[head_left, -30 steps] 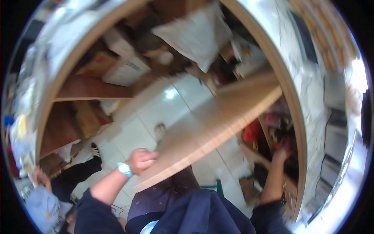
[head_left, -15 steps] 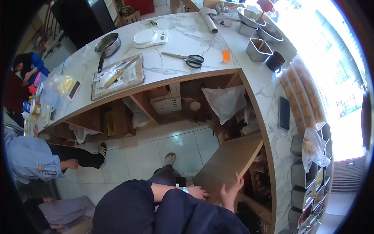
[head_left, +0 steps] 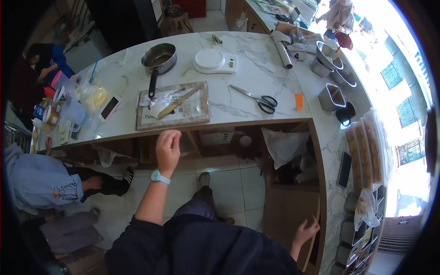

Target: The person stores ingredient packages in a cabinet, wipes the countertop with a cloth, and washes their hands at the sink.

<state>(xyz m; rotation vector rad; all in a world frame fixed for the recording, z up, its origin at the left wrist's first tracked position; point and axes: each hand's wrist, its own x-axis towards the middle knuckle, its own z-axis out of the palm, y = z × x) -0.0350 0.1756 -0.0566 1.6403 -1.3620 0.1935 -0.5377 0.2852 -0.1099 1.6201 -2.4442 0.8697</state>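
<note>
Now | left hand [head_left: 168, 149] | off wooden panel [head_left: 286, 206], up by counter [head_left: 277, 78]

There's a pan [head_left: 158, 58] left of the scale [head_left: 209, 59], scissors [head_left: 255, 97] in front of it, a roll [head_left: 282, 51] to its right.

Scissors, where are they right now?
In the head view, the scissors lie on the counter, right of the package, with their handles toward the orange note.
</note>
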